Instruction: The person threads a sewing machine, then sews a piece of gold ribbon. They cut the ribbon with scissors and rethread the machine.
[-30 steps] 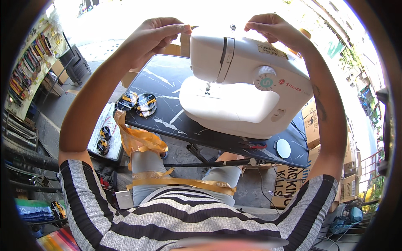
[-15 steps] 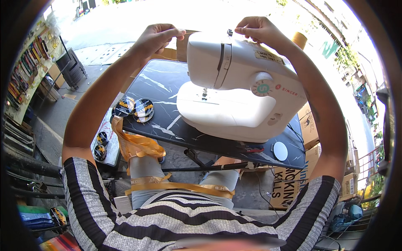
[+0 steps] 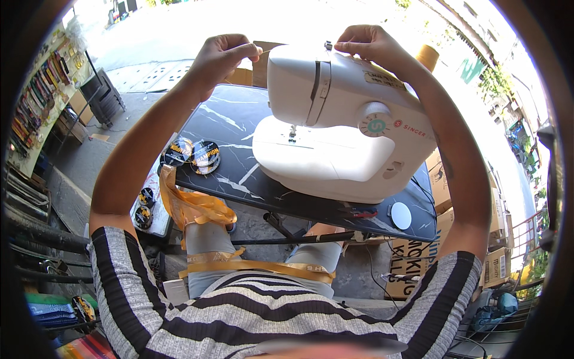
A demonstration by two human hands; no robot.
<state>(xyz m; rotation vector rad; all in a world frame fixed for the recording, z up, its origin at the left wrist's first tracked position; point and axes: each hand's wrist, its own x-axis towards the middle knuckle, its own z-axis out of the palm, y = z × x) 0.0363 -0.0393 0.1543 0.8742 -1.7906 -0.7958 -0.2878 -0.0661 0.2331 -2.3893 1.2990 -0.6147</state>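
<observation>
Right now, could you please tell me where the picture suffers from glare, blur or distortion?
In the head view, the ground beyond the sewing machine is washed out, a pinkish shape at the lower edge is blurred, and the shelf toward the left rim looks tilted.

Daylight is glaring beyond the sewing machine [image 3: 344,90], bleaching the ground [image 3: 233,21] there (I'm seeing nearly pure white), while straight lines far around it are bending.

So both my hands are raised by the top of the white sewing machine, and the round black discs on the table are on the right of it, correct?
Not quite: in the head view, the round black discs on the table lie left of the white sewing machine. Your left hand and right hand are indeed raised by its top.
</observation>
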